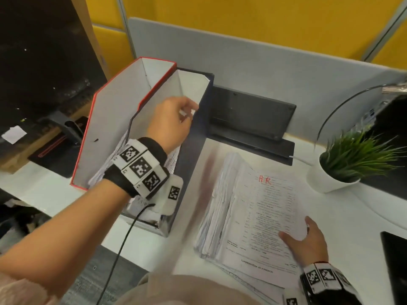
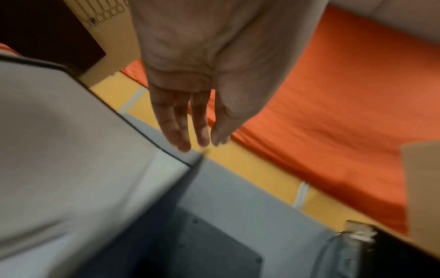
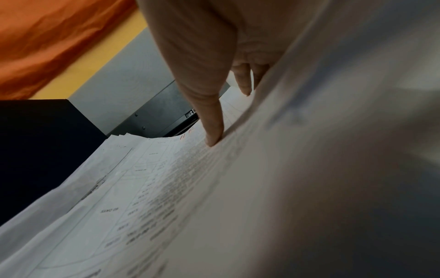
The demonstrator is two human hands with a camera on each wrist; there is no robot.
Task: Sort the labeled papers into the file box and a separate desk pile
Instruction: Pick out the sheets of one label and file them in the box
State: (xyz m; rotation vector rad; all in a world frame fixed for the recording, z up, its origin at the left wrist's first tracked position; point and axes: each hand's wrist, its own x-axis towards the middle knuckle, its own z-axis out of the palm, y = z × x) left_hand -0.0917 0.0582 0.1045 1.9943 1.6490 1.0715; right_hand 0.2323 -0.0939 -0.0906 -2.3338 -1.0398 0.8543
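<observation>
**What I can't make out from here**

My left forearm covers most of the papers inside the dark file box. The print on the top sheet of the near right stack is too small to read. The left wrist view is blurred, and the potted plant is partly motion-smeared.

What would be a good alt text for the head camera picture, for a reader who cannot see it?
A person's left hand reaches over the dark file box, while the right hand rests on the top sheet of a desk pile, marked "HR" in red. A red-edged file box and a potted plant stand nearby.
</observation>
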